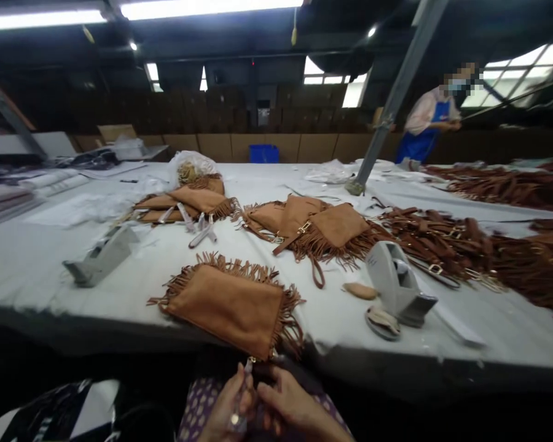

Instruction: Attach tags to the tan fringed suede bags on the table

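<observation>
A brown suede pouch (228, 304) with fringed edges lies at the table's front edge, one corner hanging slightly over it. From that corner a plastic-wrapped strap (247, 368) with a gold-coloured clasp runs down toward my lap. My left hand (228, 402) is closed around this strap, thumb up, with clear plastic and a shiny round spot showing below. Close beside it, my right hand (292, 399) has its fingers curled and its thumb pointing at the left hand. Whatever lies between the right fingertips is hidden.
Grey tape dispensers stand at left (102, 258) and right (391, 282). Behind are several fringed pouches (341, 224), a heap of brown straps (442, 239) and clear plastic (87, 205). A metal post (391, 110) rises from the table. A person in a blue apron (417, 144) stands far right.
</observation>
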{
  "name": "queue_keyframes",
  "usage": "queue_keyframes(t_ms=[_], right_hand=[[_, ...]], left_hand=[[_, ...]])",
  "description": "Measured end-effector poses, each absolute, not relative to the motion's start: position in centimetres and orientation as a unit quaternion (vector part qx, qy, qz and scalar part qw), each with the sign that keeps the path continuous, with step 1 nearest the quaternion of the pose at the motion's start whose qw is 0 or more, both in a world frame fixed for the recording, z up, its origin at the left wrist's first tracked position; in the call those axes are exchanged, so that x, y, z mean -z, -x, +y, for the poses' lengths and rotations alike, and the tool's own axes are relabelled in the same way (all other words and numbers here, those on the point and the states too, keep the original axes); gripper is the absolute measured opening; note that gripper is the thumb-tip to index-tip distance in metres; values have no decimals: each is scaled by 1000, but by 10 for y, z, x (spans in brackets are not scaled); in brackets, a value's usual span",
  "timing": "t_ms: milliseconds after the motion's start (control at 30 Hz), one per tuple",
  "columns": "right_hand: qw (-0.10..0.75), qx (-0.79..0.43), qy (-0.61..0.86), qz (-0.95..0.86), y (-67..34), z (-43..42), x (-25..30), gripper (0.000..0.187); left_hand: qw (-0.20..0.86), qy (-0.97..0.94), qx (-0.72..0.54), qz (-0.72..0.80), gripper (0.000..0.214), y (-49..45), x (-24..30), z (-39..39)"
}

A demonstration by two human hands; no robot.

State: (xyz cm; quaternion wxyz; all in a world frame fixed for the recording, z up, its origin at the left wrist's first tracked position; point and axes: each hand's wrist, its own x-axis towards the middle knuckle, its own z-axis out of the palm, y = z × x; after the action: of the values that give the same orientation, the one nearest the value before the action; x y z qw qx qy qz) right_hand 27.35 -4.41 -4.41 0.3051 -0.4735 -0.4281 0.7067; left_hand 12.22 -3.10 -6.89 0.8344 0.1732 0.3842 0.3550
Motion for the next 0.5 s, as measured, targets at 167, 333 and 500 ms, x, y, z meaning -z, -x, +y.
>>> queue_keyframes(t_ms=[167, 333, 500], right_hand=[[301, -627, 584, -418, -312, -78, 60, 60], [408, -486, 659, -405, -322, -64, 43, 58], [399, -416, 664, -476, -305, -40, 23, 52]], left_hand=[[842, -193, -358, 355, 42, -124, 48, -34], [846, -234, -317, 359, 46, -118, 43, -40], [758, -356, -321, 441, 54, -121, 51, -35]])
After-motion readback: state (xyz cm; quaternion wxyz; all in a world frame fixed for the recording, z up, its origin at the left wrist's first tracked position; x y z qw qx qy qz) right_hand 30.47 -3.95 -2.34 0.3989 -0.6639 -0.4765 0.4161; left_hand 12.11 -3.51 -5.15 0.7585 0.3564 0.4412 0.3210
